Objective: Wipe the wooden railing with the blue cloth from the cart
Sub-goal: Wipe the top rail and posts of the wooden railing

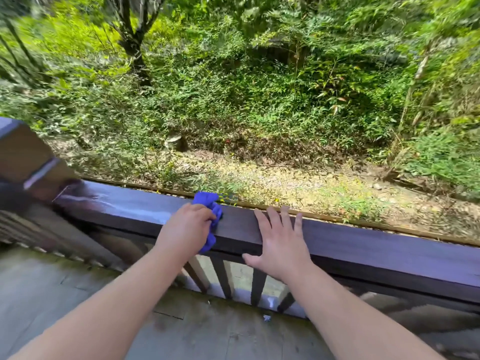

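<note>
A dark wooden railing [363,245] runs across the view from the left post down to the right edge. My left hand [185,228] grips a bunched blue cloth [210,203] and holds it on the rail's top, with part of the cloth hanging over the near face. To its left the rail top looks wet and shiny. My right hand [279,242] lies flat on the rail with straight, spread fingers, just right of the cloth. No cart is in view.
A thick wooden post [23,157] stands at the left end of the rail. Dark balusters [258,288] drop from the rail to a grey plank deck [78,302]. Beyond the rail lies a leaf-strewn slope with dense green bushes and trees.
</note>
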